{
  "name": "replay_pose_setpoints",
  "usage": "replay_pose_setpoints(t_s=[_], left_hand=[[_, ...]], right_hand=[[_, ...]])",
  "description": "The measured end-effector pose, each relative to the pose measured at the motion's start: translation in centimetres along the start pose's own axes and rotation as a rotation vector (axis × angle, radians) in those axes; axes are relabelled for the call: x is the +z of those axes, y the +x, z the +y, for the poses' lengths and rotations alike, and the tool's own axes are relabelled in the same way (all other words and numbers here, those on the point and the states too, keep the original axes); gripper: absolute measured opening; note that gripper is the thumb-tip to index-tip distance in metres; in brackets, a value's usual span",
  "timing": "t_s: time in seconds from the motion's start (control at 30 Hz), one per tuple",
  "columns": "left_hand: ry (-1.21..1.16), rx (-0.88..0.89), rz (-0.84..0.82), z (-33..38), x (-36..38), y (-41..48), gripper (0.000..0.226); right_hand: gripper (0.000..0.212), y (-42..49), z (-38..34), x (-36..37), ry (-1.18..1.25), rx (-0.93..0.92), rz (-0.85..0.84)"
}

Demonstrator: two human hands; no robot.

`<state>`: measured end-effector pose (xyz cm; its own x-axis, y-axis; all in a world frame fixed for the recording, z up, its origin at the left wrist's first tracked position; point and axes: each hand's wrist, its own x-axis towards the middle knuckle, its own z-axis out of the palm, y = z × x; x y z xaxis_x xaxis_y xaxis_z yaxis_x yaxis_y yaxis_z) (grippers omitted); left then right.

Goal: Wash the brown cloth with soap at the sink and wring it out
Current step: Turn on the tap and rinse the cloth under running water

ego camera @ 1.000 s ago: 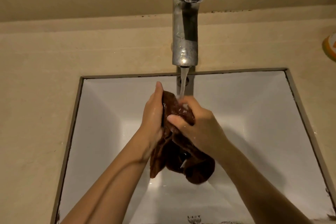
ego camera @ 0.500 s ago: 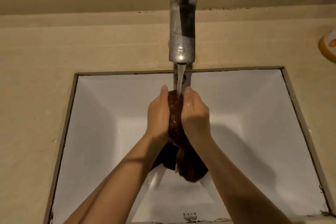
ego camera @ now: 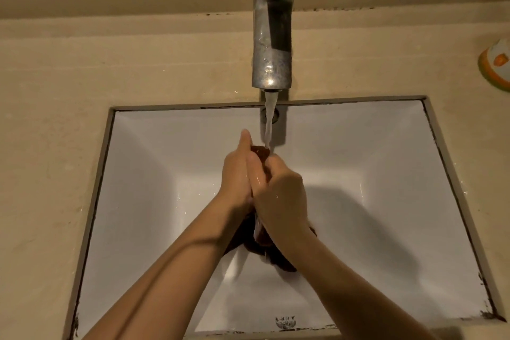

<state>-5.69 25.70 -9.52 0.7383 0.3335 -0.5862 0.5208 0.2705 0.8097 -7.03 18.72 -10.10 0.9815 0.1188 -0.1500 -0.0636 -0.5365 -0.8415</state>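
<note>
The wet brown cloth [ego camera: 269,250] is bunched between my two hands over the white sink [ego camera: 386,163]. Only its top tip under the water stream and its lower end hanging below my palms show. My left hand [ego camera: 236,174] presses flat against it from the left, fingers pointing up. My right hand [ego camera: 281,193] wraps over it from the right, overlapping the left fingers. Water runs from the chrome tap [ego camera: 271,36] onto the cloth's top, and a thin stream drains from its bottom.
A beige countertop [ego camera: 55,146] surrounds the square basin. An orange and white object [ego camera: 496,63] lies on the counter at the far right edge. The overflow hole [ego camera: 276,114] sits in the basin's back wall behind the stream.
My hands have pressed closer together around the cloth, the right hand now overlapping the left. Less cloth shows at the top, and the hanging end has shifted slightly.
</note>
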Motion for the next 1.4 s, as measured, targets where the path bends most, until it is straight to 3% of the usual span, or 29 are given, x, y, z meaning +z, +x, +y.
replay_pose_setpoints(t_s=[0.07, 0.17, 0.27, 0.37, 0.47, 0.53, 0.6, 0.7, 0.77, 0.8, 0.9, 0.97, 1.03, 1.1, 1.2, 1.3, 1.4], left_hand=[[0.0, 0.008, -0.018, -0.4, 0.9, -0.6, 0.044], [-0.099, -0.043, -0.06, -0.9, 1.5, -1.8, 0.041], [-0.055, -0.011, -0.028, 0.0, 0.6, -0.9, 0.047], [-0.034, -0.034, 0.022, 0.4, -0.1, 0.6, 0.047], [0.021, 0.017, -0.066, -0.1, 1.1, -0.4, 0.033], [-0.034, 0.016, -0.156, -0.5, 1.2, -1.5, 0.033], [-0.007, 0.033, -0.201, -0.6, 0.3, -1.5, 0.037], [0.06, -0.004, -0.221, 0.1, -1.4, -0.7, 0.045], [0.042, -0.056, -0.24, 0.9, -2.1, -0.2, 0.05], [0.027, -0.061, -0.257, 1.1, -2.2, 0.0, 0.052], [-0.072, -0.046, -0.298, 1.6, -2.5, 0.5, 0.054], [-0.187, -0.073, -0.297, 1.6, -3.0, 1.2, 0.051], [-0.157, -0.046, -0.311, 0.8, -3.4, 1.6, 0.044], [-0.02, -0.029, -0.341, -0.7, -3.4, 1.4, 0.04], [-0.107, -0.141, -0.348, -1.8, -2.9, 0.5, 0.046], [-0.415, -0.189, -0.397, -1.6, -2.9, 0.4, 0.072], [-0.609, -0.21, -0.373, -0.5, -2.8, 0.6, 0.084]], right_hand=[[0.024, 1.5, -0.2, -0.2, 0.031, 0.056, 0.063], [0.032, 4.5, 0.1, -0.9, 0.102, 0.294, 0.042], [0.03, 3.2, 1.0, -0.3, 0.218, 0.201, 0.013], [0.023, 0.8, 0.0, 0.4, 0.144, 0.128, -0.12], [0.025, 2.7, 0.6, 0.0, 0.031, 0.056, 0.097], [0.03, 4.1, 1.1, -0.3, 0.115, 0.103, 0.115], [0.031, 4.2, 1.7, -0.4, 0.077, -0.062, 0.15], [0.026, 4.3, 2.0, -1.5, -0.207, -0.328, 0.055], [0.026, 4.9, 1.9, -2.8, -0.287, -0.435, -0.156], [0.026, 4.8, 1.0, -3.5, -0.181, -0.376, -0.332], [0.016, 4.9, 0.3, -5.2, 0.152, -0.105, -0.549], [0.011, 5.6, 0.1, -5.8, 0.209, -0.059, -0.409], [0.011, 5.9, -0.3, -6.1, 0.397, 0.019, -0.321], [0.016, 5.8, -0.9, -5.6, 0.721, 0.127, -0.367], [0.019, 5.8, -1.7, -4.4, 1.008, 0.199, -0.373], [0.022, 6.1, -1.6, -4.7, 0.601, 0.025, -0.268], [0.049, 5.6, -0.2, -5.8, 0.274, -0.178, -0.303]])
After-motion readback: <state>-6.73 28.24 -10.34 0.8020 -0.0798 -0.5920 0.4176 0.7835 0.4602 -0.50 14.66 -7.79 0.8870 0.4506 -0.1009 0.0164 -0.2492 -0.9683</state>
